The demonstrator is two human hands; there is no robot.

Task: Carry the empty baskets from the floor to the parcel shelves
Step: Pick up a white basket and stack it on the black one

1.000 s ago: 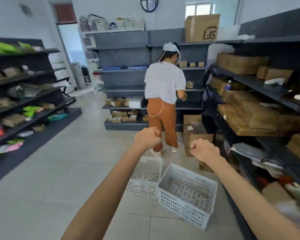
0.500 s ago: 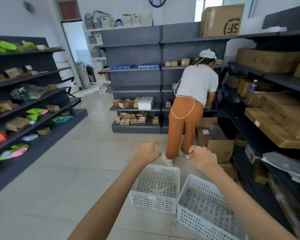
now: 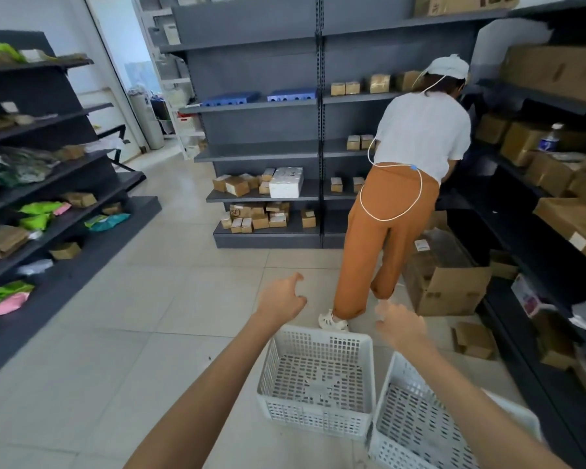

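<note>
Tiled floor (image 3: 149, 316), two baskets (image 3: 318, 377), empty hands (image 3: 279, 299)

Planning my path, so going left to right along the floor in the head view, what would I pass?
Dark shelf base → left hand → left basket → right basket → small flattened box.

Pale tiled floor (image 3: 170, 299), dark shelving (image 3: 268, 72), perhaps daylit.

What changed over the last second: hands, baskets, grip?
Both fists opened: the left hand and right hand now reach with spread fingers over the left basket and right basket, which appear closer as the view advanced. Nothing gripped. Baskets stay empty on the floor; the other person stays at the shelves.
</note>
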